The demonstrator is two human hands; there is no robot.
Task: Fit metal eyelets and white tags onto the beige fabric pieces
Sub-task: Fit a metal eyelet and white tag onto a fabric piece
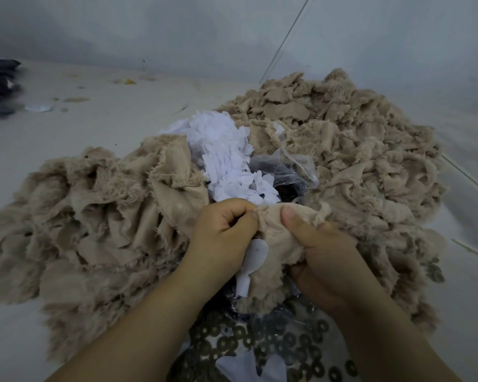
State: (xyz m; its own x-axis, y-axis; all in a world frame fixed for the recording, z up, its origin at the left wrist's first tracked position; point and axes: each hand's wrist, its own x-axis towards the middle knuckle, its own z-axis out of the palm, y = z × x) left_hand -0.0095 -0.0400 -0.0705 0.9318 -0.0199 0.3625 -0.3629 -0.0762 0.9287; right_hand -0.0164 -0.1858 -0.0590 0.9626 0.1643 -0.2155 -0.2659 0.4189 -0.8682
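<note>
Fitting a tag onto one beige piece

Nearest me, metal eyelets are lying below the beige fabric piece; my left hand and right hand are pinching it closed-fingered, white tag tucked against it. Next, I judge, pressing an eyelet through. Beyond it: white tags heap. No writing is showing.

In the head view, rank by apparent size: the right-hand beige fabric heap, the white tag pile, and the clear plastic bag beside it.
1. Beige fabric heap, by far the largest.
2. White tag pile.
3. Clear plastic bag, smallest, though partly hidden, so its full size is unsure.
</note>
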